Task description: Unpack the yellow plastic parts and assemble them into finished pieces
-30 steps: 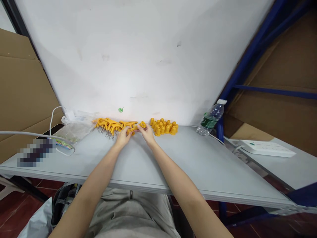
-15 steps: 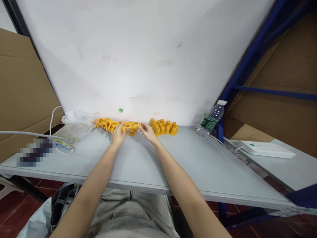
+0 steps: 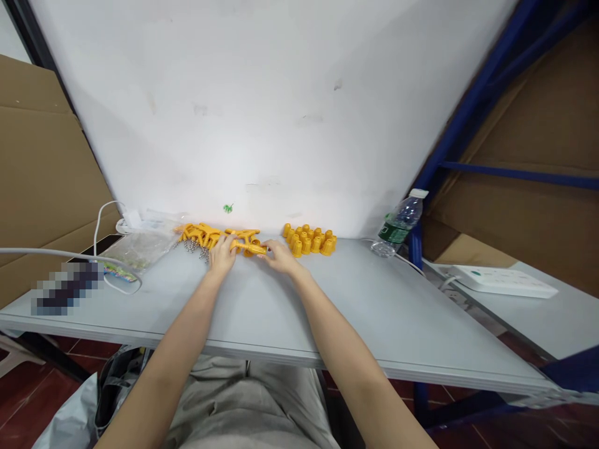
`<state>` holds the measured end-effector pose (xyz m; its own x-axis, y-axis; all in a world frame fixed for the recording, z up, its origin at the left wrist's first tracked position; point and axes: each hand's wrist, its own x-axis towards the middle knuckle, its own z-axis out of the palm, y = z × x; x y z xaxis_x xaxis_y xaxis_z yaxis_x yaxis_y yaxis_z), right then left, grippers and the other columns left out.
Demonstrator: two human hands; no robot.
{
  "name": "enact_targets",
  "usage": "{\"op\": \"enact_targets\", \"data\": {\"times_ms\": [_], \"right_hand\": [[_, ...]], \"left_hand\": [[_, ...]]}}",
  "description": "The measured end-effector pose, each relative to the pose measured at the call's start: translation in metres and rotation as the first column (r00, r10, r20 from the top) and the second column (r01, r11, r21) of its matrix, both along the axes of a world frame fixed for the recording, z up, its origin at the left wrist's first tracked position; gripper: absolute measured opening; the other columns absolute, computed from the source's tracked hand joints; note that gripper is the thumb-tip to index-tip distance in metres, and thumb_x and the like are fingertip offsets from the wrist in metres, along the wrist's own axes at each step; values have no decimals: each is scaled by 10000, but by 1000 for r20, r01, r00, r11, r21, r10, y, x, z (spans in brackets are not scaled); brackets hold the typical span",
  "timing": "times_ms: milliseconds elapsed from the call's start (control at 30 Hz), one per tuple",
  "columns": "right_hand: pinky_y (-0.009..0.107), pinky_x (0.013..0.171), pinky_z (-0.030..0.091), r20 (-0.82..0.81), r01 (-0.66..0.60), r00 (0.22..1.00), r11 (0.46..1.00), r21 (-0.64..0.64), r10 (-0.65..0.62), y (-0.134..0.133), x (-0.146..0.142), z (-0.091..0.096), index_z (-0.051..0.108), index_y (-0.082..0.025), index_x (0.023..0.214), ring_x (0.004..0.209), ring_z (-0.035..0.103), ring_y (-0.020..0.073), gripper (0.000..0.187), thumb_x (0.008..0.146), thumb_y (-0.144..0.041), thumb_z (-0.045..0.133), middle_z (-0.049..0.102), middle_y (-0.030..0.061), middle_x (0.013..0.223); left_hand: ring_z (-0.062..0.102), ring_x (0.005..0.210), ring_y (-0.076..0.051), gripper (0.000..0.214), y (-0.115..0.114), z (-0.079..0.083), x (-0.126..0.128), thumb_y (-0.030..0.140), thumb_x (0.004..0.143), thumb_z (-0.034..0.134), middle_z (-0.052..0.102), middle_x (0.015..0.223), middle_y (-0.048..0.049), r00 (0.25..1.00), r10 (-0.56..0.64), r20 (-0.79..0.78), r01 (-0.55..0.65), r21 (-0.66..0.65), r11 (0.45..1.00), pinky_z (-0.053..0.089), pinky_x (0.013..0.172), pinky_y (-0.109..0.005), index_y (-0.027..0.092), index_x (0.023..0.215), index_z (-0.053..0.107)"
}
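Note:
My left hand (image 3: 221,254) is closed around the left end of a yellow plastic part (image 3: 251,248), which lies nearly level just above the table. At its right end, the fingers of my right hand (image 3: 281,256) are closed; my fingertips partly hide that end. Behind and to the left lies a pile of yellow plastic pieces (image 3: 199,232). Small metal pieces (image 3: 204,253), perhaps springs or screws, lie beside my left hand. Right of my right hand stand several yellow cup-shaped caps (image 3: 311,241) grouped in rows.
A clear plastic bag (image 3: 145,246) and a white cable (image 3: 96,234) lie at the left. A water bottle (image 3: 400,226) leans near the blue frame (image 3: 414,249) at the right. Beyond it sits a white power strip (image 3: 505,281). A white panel (image 3: 281,112) rises behind the table.
The yellow part has been turned and now reaches right and slightly toward me. My right hand has shifted slightly toward me at the part's right end. My left hand has barely moved.

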<state>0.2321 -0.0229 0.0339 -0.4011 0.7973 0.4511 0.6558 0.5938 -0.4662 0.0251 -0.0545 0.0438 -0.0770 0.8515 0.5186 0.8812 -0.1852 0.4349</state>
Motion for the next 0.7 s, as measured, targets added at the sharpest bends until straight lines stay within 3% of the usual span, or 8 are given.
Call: {"op": "enact_targets", "data": {"times_ms": [133, 300, 500, 700], "right_hand": [[374, 873, 461, 84, 47, 995, 999, 6, -47, -5, -7, 2, 706, -226, 1029, 1018, 637, 267, 195, 899, -272, 569, 732, 96, 1060], [377, 885, 437, 146, 68, 987, 997, 32, -72, -5, -9, 7, 692, -201, 1096, 1032, 628, 270, 233, 892, -232, 582, 731, 108, 1079], [394, 909, 359, 249, 137, 952, 975, 175, -179, -12, -11, 15, 648, -193, 1102, 1079, 567, 280, 206, 906, -206, 586, 705, 116, 1126], [400, 916, 324, 311, 246, 888, 921, 304, -340, -18, -15, 16, 623, -183, 1091, 1065, 550, 288, 202, 915, -145, 532, 680, 131, 1111]], "left_hand": [[644, 1023, -230, 345, -5, 3, 5, 201, 872, 545, 643, 1147, -74, 997, -41, -65, 41, -8, 999, 500, 809, -284, 265, 1194, 651], [645, 1051, -235, 342, -5, 2, 6, 184, 859, 558, 655, 1165, -69, 996, -83, -16, 84, 17, 996, 500, 873, -304, 251, 1181, 652], [643, 1072, -223, 301, 0, -3, 6, 175, 815, 594, 685, 1168, -49, 987, -131, 90, 127, 53, 991, 490, 929, -305, 236, 1103, 659], [681, 918, -224, 249, 0, 0, 12, 207, 749, 650, 732, 958, -28, 987, -94, 127, 99, -33, 995, 507, 852, -301, 233, 995, 680]]}}
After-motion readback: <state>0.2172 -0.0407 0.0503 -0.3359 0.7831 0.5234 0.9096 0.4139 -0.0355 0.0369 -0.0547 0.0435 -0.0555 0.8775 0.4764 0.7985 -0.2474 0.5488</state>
